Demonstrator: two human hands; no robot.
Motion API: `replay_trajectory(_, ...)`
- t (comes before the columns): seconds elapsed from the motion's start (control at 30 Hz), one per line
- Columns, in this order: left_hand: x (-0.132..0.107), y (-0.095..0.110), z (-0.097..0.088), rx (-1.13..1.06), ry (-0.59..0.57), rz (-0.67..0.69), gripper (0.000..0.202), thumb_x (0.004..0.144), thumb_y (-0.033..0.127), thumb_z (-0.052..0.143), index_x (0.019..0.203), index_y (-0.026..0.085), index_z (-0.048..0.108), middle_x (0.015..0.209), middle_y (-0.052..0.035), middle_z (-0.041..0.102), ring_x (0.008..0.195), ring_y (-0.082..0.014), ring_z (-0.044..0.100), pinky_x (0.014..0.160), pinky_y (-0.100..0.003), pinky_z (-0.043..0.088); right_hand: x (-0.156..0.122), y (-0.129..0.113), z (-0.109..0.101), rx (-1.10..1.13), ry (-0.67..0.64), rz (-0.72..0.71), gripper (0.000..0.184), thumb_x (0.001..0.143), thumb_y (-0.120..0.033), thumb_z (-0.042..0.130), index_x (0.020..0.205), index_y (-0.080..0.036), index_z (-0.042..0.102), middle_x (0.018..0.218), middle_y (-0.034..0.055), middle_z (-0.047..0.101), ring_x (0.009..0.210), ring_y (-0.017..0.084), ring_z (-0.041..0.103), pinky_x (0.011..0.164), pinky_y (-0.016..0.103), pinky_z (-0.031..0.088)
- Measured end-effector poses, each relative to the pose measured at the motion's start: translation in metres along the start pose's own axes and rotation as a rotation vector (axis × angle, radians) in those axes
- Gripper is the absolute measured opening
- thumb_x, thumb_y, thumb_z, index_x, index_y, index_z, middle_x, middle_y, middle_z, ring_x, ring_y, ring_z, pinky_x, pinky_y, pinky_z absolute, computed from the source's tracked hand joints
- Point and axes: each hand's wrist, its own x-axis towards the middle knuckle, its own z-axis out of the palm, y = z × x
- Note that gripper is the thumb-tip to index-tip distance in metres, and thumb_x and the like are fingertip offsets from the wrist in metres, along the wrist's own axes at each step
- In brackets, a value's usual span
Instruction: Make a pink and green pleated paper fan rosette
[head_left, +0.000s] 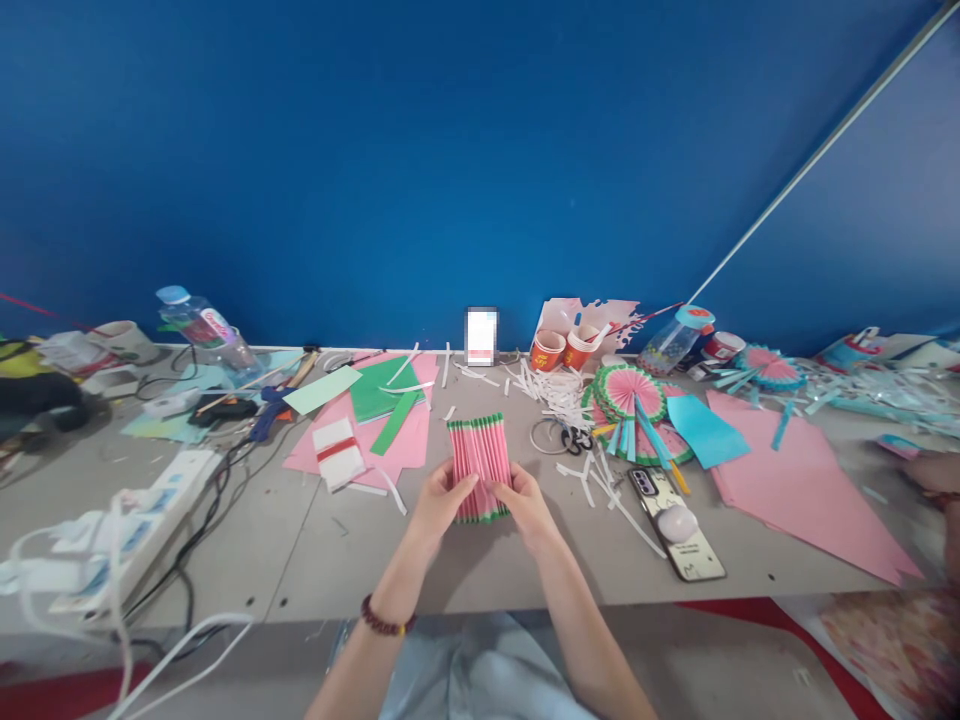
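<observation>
Between my two hands is a pleated sheet of pink paper (480, 450) with green edges at top and bottom, folded like an accordion. My left hand (442, 500) grips its left side, thumb laid across the front. On the opposite side, my right hand (525, 500) pinches the folds with its thumb pointing inward. The fingers behind the paper are hidden. Finished-looking round pleated fans in pink, green and blue (631, 392) lie to the right of my hands. Black-handled scissors (576, 440) rest among white paper strips (559, 405).
Pink sheets (795, 470), green paper (382, 388) and a white packet with a red band (337, 452) lie about. A phone (679, 525) sits at right, a lit screen (481, 336) at the wall. Paper cups (547, 350), a bottle (206, 330) and a power strip (150, 520) stand around.
</observation>
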Motion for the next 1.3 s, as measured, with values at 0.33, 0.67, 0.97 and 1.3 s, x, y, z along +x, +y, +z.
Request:
replay_trajectory(0.33, 0.002, -0.001, 0.001, 0.005, 0.024, 0.022, 0.043, 0.054, 0.029, 0.077, 0.093, 0.014, 0.068, 0.085, -0.0089, 0.072, 0.081, -0.0244, 0.067, 0.071, -0.032, 0.053, 0.000, 0.001, 0.000, -0.035, 0.009, -0.017, 0.033, 0.066, -0.038, 0.071, 0.090, -0.016, 0.064, 0.075, 0.0024, 0.066, 0.065, 0.015, 0.058, 0.060, 0.024, 0.045)
replay_trajectory(0.67, -0.001, 0.000, 0.003, -0.018, 0.029, 0.015, 0.046, 0.055, 0.033, 0.078, 0.094, 0.013, 0.067, 0.087, -0.0093, 0.072, 0.080, -0.0238, 0.067, 0.070, -0.031, 0.053, -0.001, 0.000, 0.002, -0.034, 0.023, -0.022, 0.029, 0.067, -0.034, 0.069, 0.089, -0.017, 0.062, 0.073, 0.0010, 0.066, 0.063, 0.014, 0.058, 0.060, 0.024, 0.046)
replay_trajectory(0.97, 0.001, 0.001, 0.002, 0.010, 0.085, 0.066, 0.041, 0.055, 0.030, 0.077, 0.091, 0.013, 0.067, 0.085, -0.0093, 0.072, 0.079, -0.0241, 0.067, 0.071, -0.032, 0.053, -0.003, 0.006, 0.000, -0.422, 0.205, -0.461, 0.044, 0.075, -0.023, 0.061, 0.116, -0.020, 0.048, 0.104, 0.0088, 0.059, 0.088, 0.018, 0.060, 0.074, 0.031, 0.051)
replay_trajectory(1.3, -0.001, -0.005, 0.005, -0.010, 0.220, 0.095, 0.032, 0.057, 0.030, 0.075, 0.082, 0.014, 0.064, 0.076, -0.0036, 0.070, 0.069, -0.0163, 0.064, 0.063, -0.025, 0.049, -0.010, 0.001, 0.004, -0.798, 0.279, -0.677, 0.007, 0.080, -0.023, 0.061, 0.081, -0.022, 0.068, 0.105, 0.0081, 0.057, 0.102, 0.022, 0.052, 0.089, 0.039, 0.043)
